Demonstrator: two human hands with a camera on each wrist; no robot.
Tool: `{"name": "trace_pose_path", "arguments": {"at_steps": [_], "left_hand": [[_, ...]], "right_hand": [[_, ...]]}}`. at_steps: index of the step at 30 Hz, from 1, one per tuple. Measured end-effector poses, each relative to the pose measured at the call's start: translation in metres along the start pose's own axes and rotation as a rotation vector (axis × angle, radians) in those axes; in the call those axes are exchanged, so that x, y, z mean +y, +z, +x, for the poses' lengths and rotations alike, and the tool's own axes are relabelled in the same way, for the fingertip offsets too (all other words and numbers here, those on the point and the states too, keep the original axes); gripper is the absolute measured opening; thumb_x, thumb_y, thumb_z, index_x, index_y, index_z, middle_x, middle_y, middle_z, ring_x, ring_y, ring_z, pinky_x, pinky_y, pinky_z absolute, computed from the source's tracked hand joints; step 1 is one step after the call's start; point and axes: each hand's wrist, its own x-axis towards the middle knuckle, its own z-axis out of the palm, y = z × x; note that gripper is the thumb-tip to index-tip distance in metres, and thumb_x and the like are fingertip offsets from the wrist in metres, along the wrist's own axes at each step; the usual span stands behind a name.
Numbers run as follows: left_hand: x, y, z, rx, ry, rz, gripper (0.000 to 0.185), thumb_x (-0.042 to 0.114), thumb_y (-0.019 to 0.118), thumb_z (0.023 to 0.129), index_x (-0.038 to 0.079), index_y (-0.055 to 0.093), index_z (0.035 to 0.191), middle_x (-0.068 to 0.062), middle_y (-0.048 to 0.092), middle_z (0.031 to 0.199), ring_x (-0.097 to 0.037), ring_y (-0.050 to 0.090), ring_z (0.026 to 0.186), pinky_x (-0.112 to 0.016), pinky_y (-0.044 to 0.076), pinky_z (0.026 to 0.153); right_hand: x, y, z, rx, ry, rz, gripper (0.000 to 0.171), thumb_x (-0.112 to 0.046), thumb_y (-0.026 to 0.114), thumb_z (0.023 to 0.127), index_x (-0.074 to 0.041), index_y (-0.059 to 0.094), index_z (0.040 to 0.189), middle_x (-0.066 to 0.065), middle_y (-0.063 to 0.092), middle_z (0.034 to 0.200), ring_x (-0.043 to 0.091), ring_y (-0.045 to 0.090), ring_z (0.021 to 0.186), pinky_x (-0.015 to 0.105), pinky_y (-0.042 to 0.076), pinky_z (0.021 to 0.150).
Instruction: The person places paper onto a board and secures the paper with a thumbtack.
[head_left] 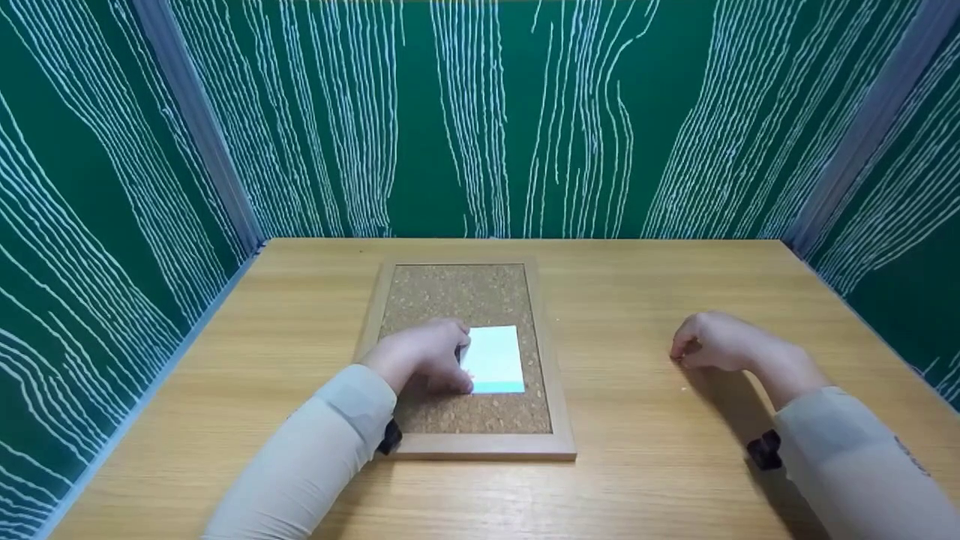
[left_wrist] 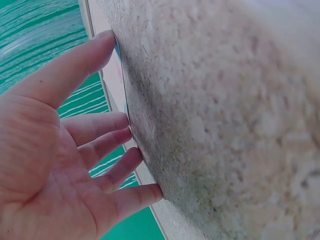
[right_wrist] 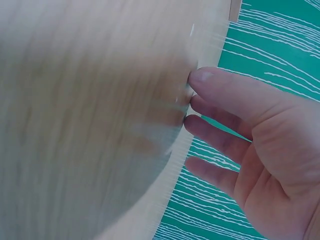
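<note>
A white square paper sheet [head_left: 493,360] with a pale green lower strip lies on a cork board [head_left: 457,289] in a light wooden frame. My left hand [head_left: 431,352] rests at the sheet's left edge, thumb low and fingers higher. In the left wrist view those fingers [left_wrist: 107,175] are spread and fairly straight, tips on the board, with the thumb at the paper's edge. To the right of the board, my right hand [head_left: 724,345] reaches down with its fingertips at the tabletop. In the right wrist view its thumb and fingertips come close together; I cannot tell if they pinch something small.
The wooden table [head_left: 615,480] bears a tiny white speck [head_left: 684,388] near my right hand and another pale speck [head_left: 557,321] beside the board. Green walls [head_left: 420,150] with wavy white lines enclose the table at the back and both sides.
</note>
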Motion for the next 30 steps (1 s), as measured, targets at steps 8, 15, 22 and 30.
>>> {"name": "trace_pose_path", "arguments": {"at_steps": [8,15,22,30], "left_hand": [[0.0003,0.0011,-0.0012,0.008,-0.033,-0.043,0.059,0.037,0.088,0.079,0.011,0.068,0.128,-0.005,0.050,0.149,-0.027,0.051,0.124,-0.046,0.043,0.105],[0.0002,0.0011,-0.0010,0.000,-0.035,-0.064,0.047,0.035,0.088,0.079,0.013,0.070,0.116,-0.006,0.050,0.147,-0.025,0.053,0.116,-0.044,0.045,0.101],[-0.0008,0.0003,0.0025,-0.003,0.029,0.056,0.037,0.040,0.086,0.079,0.011,0.064,0.086,-0.008,0.049,0.150,-0.031,0.047,0.133,-0.045,0.045,0.102],[-0.0004,0.0009,0.0009,0.002,-0.008,0.027,0.034,0.041,0.087,0.079,0.014,0.068,0.089,-0.006,0.049,0.151,-0.030,0.049,0.131,-0.045,0.044,0.104]], "right_hand": [[-0.0008,-0.0009,-0.0006,-0.017,0.070,0.023,0.016,0.005,0.075,0.084,-0.009,0.077,0.093,0.006,0.070,0.098,0.022,0.062,0.088,0.044,0.056,0.077],[-0.0025,-0.0036,-0.0013,-0.049,0.096,0.011,0.020,0.006,0.075,0.084,-0.010,0.077,0.095,0.005,0.070,0.100,0.024,0.063,0.091,0.048,0.056,0.081],[-0.0006,-0.0007,-0.0018,-0.001,-0.001,-0.058,0.016,0.005,0.078,0.081,-0.010,0.077,0.087,0.004,0.070,0.095,0.023,0.063,0.088,0.047,0.055,0.079],[-0.0019,0.0004,-0.0016,0.005,0.032,-0.041,0.015,0.003,0.078,0.082,-0.011,0.076,0.087,0.002,0.068,0.092,0.020,0.059,0.082,0.045,0.054,0.076]]}}
